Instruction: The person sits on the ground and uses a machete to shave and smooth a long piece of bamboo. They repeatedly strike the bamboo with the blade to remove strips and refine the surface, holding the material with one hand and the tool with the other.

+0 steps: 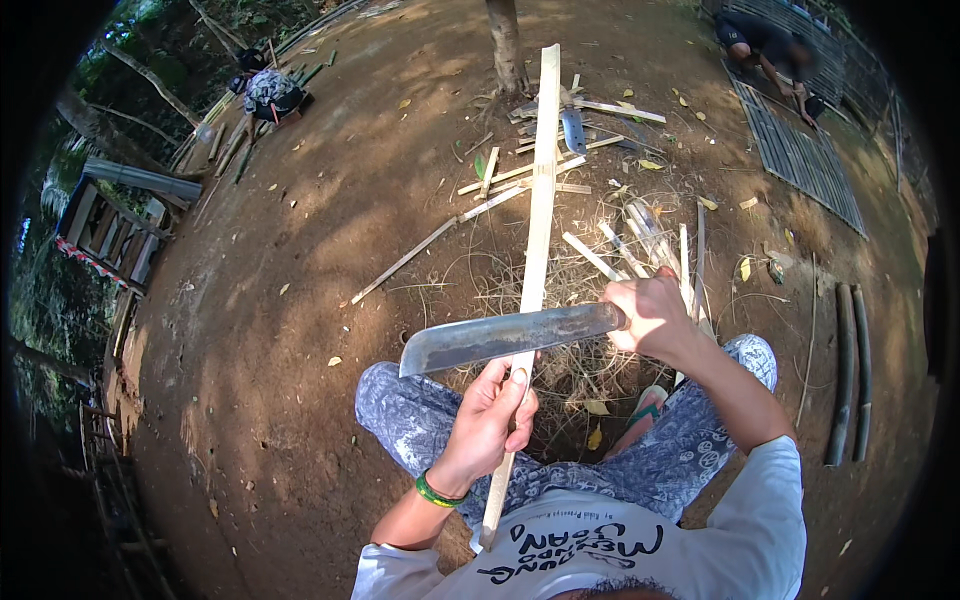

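Note:
A long pale bamboo strip [540, 210] runs from my lap up past my knees, its far end near the tree trunk. My left hand [490, 418] is closed round its lower part, thumb on top. In my right hand [652, 312] is the handle of a machete [500, 338], mostly hidden by my fingers. Its broad, dark, worn blade points left and crosses over the strip just above my left hand. Whether the edge touches the strip I cannot tell. Thin curled shavings [570, 385] lie on the ground between my knees.
Cut bamboo pieces [520, 180] and another blade [573, 132] lie by a tree trunk [507, 45]. More split strips [650, 240] rest beyond my right hand. Two dark poles [846, 375] lie at right. One person [272, 92] crouches far left, another [768, 50] by a slatted panel [800, 150].

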Demonstrator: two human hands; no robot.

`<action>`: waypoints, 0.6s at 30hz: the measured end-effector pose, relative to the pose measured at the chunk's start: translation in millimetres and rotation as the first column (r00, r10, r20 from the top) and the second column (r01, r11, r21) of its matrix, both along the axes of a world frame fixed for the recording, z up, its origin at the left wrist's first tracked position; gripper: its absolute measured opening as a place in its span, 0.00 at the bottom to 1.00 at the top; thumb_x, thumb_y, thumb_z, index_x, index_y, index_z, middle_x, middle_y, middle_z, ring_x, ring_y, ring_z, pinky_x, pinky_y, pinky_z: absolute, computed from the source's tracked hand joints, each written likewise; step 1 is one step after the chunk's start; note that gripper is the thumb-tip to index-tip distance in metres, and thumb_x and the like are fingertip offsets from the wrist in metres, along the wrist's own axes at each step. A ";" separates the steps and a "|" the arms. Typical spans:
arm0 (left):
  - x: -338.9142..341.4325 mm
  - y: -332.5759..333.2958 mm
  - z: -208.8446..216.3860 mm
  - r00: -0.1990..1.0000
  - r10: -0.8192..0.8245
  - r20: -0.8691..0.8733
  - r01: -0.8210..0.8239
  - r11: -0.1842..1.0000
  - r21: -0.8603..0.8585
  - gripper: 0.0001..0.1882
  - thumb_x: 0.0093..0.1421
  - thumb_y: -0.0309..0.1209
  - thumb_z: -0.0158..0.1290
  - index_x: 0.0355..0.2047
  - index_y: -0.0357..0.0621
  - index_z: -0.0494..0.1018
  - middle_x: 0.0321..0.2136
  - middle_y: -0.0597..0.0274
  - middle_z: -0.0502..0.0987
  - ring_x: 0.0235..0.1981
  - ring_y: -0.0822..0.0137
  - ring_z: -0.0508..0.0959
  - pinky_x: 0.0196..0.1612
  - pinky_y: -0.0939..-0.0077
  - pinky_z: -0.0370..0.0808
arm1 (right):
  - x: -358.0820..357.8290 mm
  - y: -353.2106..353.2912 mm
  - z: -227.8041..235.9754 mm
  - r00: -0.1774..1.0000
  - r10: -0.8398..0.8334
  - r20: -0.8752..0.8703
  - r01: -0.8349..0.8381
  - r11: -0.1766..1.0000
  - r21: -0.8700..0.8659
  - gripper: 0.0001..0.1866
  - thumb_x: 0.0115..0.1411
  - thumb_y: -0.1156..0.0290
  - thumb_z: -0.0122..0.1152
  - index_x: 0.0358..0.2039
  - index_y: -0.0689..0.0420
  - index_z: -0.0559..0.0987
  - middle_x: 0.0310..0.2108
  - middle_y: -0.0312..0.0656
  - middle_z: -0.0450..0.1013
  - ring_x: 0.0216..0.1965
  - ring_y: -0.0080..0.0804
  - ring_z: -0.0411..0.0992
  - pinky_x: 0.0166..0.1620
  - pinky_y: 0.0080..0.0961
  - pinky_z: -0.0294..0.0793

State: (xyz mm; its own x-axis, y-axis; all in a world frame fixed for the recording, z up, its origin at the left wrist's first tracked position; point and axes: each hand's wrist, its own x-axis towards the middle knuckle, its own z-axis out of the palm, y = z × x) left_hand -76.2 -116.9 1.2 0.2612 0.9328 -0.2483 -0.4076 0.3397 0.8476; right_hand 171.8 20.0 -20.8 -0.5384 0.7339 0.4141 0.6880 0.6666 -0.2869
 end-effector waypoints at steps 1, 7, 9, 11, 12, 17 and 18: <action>-1.7 0.8 -2.7 1.000 0.005 0.015 -0.005 1.000 0.003 0.15 0.75 0.35 0.38 0.58 0.45 0.62 0.20 0.69 0.65 0.11 0.81 0.61 0.14 0.88 0.59 | 1.7 3.5 0.5 1.000 -0.003 0.000 0.003 1.000 0.020 0.11 0.44 0.68 0.66 0.27 0.55 0.75 0.16 0.43 0.72 0.18 0.43 0.73 0.23 0.42 0.68; -6.5 2.3 -6.5 1.000 0.024 -0.020 -0.024 1.000 -0.015 0.15 0.75 0.36 0.38 0.57 0.44 0.62 0.20 0.69 0.65 0.11 0.81 0.61 0.13 0.87 0.59 | -5.1 -8.9 0.7 0.996 0.061 0.069 -0.056 0.996 -0.071 0.12 0.42 0.66 0.66 0.27 0.54 0.74 0.20 0.42 0.72 0.23 0.44 0.73 0.28 0.42 0.68; -7.9 -2.4 -3.0 1.000 0.012 -0.027 -0.012 1.000 -0.003 0.15 0.75 0.35 0.39 0.57 0.44 0.62 0.20 0.69 0.65 0.10 0.81 0.61 0.13 0.88 0.58 | -1.6 8.2 1.2 0.995 -0.045 0.087 0.046 0.999 -0.010 0.12 0.42 0.67 0.66 0.27 0.55 0.74 0.18 0.42 0.70 0.22 0.46 0.72 0.28 0.42 0.68; -11.1 -4.9 -2.7 1.000 -0.002 -0.004 0.002 1.000 0.006 0.14 0.75 0.35 0.39 0.56 0.44 0.62 0.19 0.69 0.65 0.10 0.81 0.61 0.13 0.88 0.58 | 8.3 27.5 10.4 0.981 -0.182 -0.062 0.184 0.983 0.023 0.12 0.42 0.67 0.66 0.26 0.54 0.74 0.15 0.41 0.68 0.18 0.45 0.71 0.27 0.42 0.68; -12.1 -4.3 -3.4 1.000 0.002 -0.014 -0.002 1.000 -0.006 0.14 0.75 0.34 0.39 0.57 0.44 0.62 0.19 0.69 0.65 0.11 0.81 0.60 0.13 0.88 0.58 | 9.2 27.3 13.4 0.985 -0.162 -0.058 0.167 0.981 0.102 0.08 0.47 0.67 0.64 0.24 0.55 0.74 0.17 0.42 0.72 0.19 0.44 0.74 0.27 0.43 0.70; -12.8 -6.7 0.7 0.997 0.009 -0.081 -0.007 1.000 0.027 0.15 0.74 0.33 0.39 0.58 0.44 0.61 0.19 0.69 0.65 0.11 0.81 0.61 0.14 0.88 0.58 | -3.4 5.0 13.3 0.994 -0.014 0.104 0.009 0.999 0.050 0.08 0.46 0.68 0.64 0.22 0.55 0.73 0.18 0.43 0.74 0.20 0.46 0.74 0.27 0.42 0.72; -14.3 -10.8 0.0 0.996 0.006 -0.094 -0.004 1.000 0.023 0.15 0.74 0.33 0.39 0.58 0.44 0.61 0.19 0.69 0.65 0.11 0.81 0.61 0.14 0.88 0.58 | 1.4 14.3 12.4 0.998 -0.044 0.051 0.043 0.998 0.036 0.08 0.46 0.68 0.64 0.22 0.55 0.73 0.18 0.43 0.74 0.19 0.46 0.74 0.27 0.43 0.72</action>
